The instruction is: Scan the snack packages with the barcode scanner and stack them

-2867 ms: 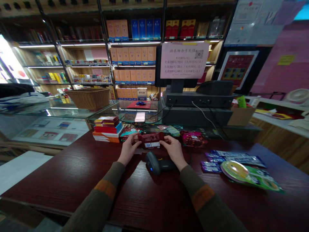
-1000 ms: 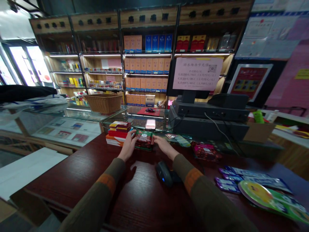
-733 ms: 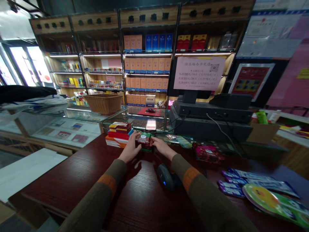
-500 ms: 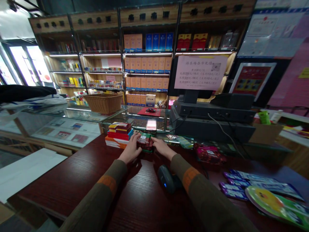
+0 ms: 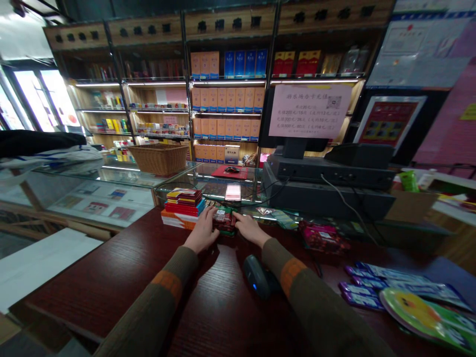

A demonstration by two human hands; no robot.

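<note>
At the far side of the dark wooden counter [image 5: 141, 263], a small pile of dark red and green snack packets [image 5: 224, 222] lies between my two hands. My left hand [image 5: 204, 230] grips its left side, fingers along the packets and thumb at the near edge. From the right, my right hand [image 5: 250, 227] presses the other side, its index finger on the packets and its other fingers curled. A stack of red, orange and yellow boxes [image 5: 183, 208] stands just left of my left hand. Nearer me, a dark barcode scanner [image 5: 256, 277] with a blue light lies by my right forearm.
Right of my hands lies a pink-red snack packet [image 5: 323, 237]. Purple-wrapped bars [image 5: 366, 292] and a round green-and-yellow package [image 5: 420, 312] are at the near right. Behind stand a cash register [image 5: 327, 188] with cables and a glass display case [image 5: 208, 181]; a wicker basket [image 5: 159, 159] sits further left.
Almost nothing differs. Both hands stay on the snack packets, and the left has shifted very slightly.
</note>
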